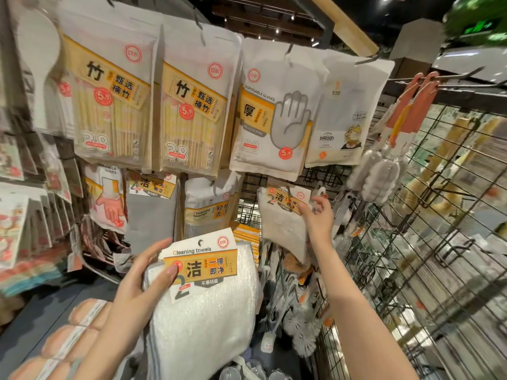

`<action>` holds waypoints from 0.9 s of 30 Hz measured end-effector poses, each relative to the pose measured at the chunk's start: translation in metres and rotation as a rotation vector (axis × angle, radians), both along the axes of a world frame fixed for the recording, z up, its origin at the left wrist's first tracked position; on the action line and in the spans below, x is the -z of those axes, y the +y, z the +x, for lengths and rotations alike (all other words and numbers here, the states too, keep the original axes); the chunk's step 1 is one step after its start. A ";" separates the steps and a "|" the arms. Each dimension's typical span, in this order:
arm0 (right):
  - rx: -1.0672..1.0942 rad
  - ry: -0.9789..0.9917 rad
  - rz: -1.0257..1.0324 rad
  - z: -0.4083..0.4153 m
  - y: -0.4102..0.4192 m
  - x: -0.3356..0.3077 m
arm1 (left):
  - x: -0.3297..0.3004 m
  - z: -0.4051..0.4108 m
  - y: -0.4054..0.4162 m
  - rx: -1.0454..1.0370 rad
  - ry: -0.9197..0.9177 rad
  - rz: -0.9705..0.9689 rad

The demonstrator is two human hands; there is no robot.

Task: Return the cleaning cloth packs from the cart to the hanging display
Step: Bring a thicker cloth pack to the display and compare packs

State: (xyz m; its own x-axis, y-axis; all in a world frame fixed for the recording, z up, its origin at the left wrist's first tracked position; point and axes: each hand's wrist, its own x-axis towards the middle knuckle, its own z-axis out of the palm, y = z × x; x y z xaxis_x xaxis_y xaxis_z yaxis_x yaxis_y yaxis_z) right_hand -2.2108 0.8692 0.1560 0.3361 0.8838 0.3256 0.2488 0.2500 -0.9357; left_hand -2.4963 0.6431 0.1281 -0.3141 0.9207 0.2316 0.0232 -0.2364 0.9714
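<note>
Two cleaning towel packs show, one in each hand. The left hand (137, 281) grips the near pack (203, 303) by its left edge, thumb pressed on the orange header card and fingers curled behind, holding it upright in front of the display, low and left of centre. The right hand (315, 215) pinches the right edge of the far pack's header card (290, 200), up against the wire grid display (411, 215) in its lower row; whether the card's hole sits on a peg I cannot tell. The far pack (282, 229) hangs just below a disposable gloves bag (274, 111), to the right of a cleaning sponge pack (208, 207). Bamboo chopstick bags (109, 100) fill the upper left of the display, and bottle brushes (384, 171) hang at its right
</note>
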 end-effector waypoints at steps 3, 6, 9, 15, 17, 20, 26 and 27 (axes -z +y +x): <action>-0.006 0.015 0.038 0.002 -0.019 -0.003 | -0.002 0.001 0.003 0.019 0.001 0.005; -0.016 0.001 0.078 -0.002 -0.045 -0.009 | -0.003 0.002 0.003 0.026 0.004 0.016; -0.128 -0.047 0.063 -0.015 -0.078 -0.018 | -0.002 0.003 0.003 0.038 0.005 0.024; -0.659 -0.333 -0.165 -0.064 -0.133 -0.031 | 0.001 0.007 0.002 0.014 0.017 0.030; -0.722 -0.332 -0.197 -0.074 -0.143 -0.027 | 0.002 0.008 0.001 -0.014 0.043 0.041; -0.700 -0.253 -0.158 -0.082 -0.154 -0.023 | 0.002 0.009 -0.002 -0.060 0.077 0.029; -0.635 -0.183 -0.045 -0.086 -0.165 -0.021 | 0.005 0.010 -0.006 -0.155 0.014 0.020; -0.622 -0.177 -0.045 -0.086 -0.165 -0.020 | 0.006 0.011 -0.007 -0.170 -0.009 0.016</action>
